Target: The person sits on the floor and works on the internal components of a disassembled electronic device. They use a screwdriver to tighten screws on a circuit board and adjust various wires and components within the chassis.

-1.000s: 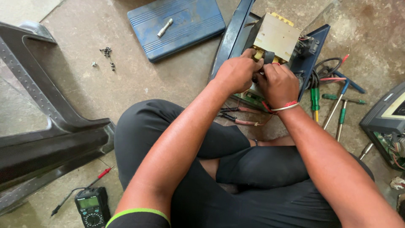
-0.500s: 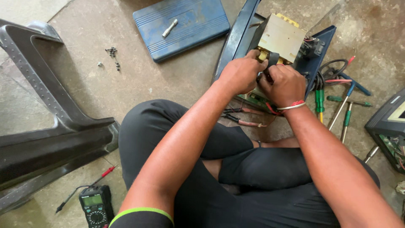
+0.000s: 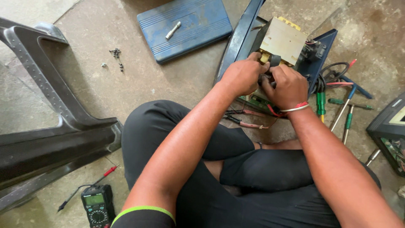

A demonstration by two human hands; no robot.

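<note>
Both hands, the left hand (image 3: 242,76) and the right hand (image 3: 286,86), are pressed close together against the transformer (image 3: 282,41), so nothing passes between them. To the right, green-handled screwdrivers (image 3: 335,110) and a coil of black cable (image 3: 333,71) crowd the concrete. Pliers (image 3: 247,119) lie just below the wrists. Leftward the floor opens up, with only a scatter of small screws (image 3: 115,55), before the dark plastic chair (image 3: 50,122). The blue case (image 3: 185,26) blocks the far side.
</note>
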